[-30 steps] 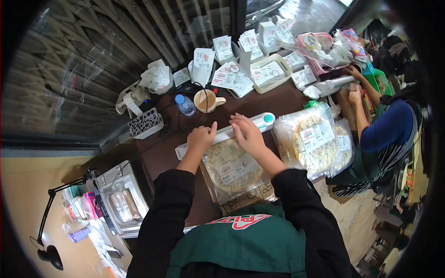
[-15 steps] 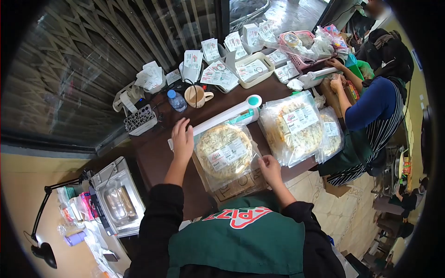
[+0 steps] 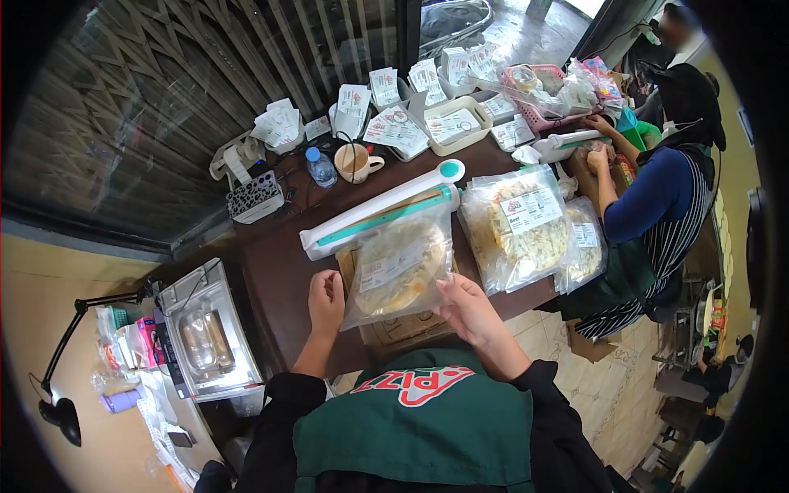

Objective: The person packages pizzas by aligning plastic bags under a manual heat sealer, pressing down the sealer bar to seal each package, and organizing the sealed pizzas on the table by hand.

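Observation:
A labelled pizza in a clear plastic bag [image 3: 400, 267] is lifted and tilted above a flat piece of cardboard [image 3: 403, 330]. My right hand [image 3: 468, 311] pinches the bag's lower right edge. Beside the bag's left edge is my left hand [image 3: 326, 302], its fingers curled; whether they grip the plastic is hard to see. Behind the bag lies a long white sealer [image 3: 378, 210] with a green strip, its upper arm raised slightly. More bagged pizzas [image 3: 522, 226] are stacked to the right of my right hand.
Bins of printed labels [image 3: 396, 130] line the back of the brown table [image 3: 275, 287], near a mug [image 3: 355, 164] and a water bottle [image 3: 320, 168]. At the right a co-worker [image 3: 657, 201] handles items in a box. A metal machine [image 3: 209, 333] stands at the left.
The sealer's arm has come up from its closed position. The bagged pizza, flat on the cardboard half a second ago, is now raised and tilted. My left hand has moved down from the sealer.

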A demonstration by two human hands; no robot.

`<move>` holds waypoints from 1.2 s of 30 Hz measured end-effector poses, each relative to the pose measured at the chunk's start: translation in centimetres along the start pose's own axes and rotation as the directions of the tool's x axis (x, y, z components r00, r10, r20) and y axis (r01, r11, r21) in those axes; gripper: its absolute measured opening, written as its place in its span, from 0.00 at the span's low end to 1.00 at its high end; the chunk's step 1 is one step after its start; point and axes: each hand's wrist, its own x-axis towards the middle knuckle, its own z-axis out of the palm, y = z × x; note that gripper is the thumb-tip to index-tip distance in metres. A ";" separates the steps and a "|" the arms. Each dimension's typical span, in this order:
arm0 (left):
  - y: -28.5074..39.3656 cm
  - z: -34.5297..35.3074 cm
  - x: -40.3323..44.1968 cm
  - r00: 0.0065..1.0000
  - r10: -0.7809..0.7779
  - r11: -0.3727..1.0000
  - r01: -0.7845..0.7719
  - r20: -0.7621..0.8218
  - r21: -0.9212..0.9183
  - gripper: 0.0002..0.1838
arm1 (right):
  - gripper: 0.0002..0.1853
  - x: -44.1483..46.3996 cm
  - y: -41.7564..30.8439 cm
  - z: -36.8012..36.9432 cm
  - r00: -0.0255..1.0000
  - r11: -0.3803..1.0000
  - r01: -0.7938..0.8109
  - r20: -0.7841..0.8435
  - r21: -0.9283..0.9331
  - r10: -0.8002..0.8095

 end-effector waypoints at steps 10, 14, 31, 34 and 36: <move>8.1 8.6 -3.0 0.449 -0.127 0.027 0.893 0.885 -0.449 0.38 | 0.06 -7.7 -6.8 -2.6 0.976 0.996 0.078 0.199 0.050 -0.086; 15.6 10.7 -2.1 0.661 -0.031 -0.014 0.749 0.749 -0.662 0.37 | 0.16 -10.4 -9.7 -5.3 0.972 0.962 0.233 -0.067 0.145 -0.225; 32.3 36.4 -5.3 0.470 -0.122 0.443 0.814 0.874 -0.376 0.26 | 0.20 -7.2 -14.2 -42.5 0.724 0.733 0.596 -0.615 0.329 -0.312; 32.0 42.0 -6.5 0.483 -0.151 0.486 0.796 0.862 -0.361 0.28 | 0.20 -7.3 -16.6 -45.2 0.609 0.688 0.687 -0.702 0.235 -0.369; 28.0 46.2 -7.3 0.581 -0.163 0.682 0.650 0.797 -0.335 0.30 | 0.21 -7.7 -17.6 -47.0 0.581 0.703 0.686 -0.721 0.185 -0.377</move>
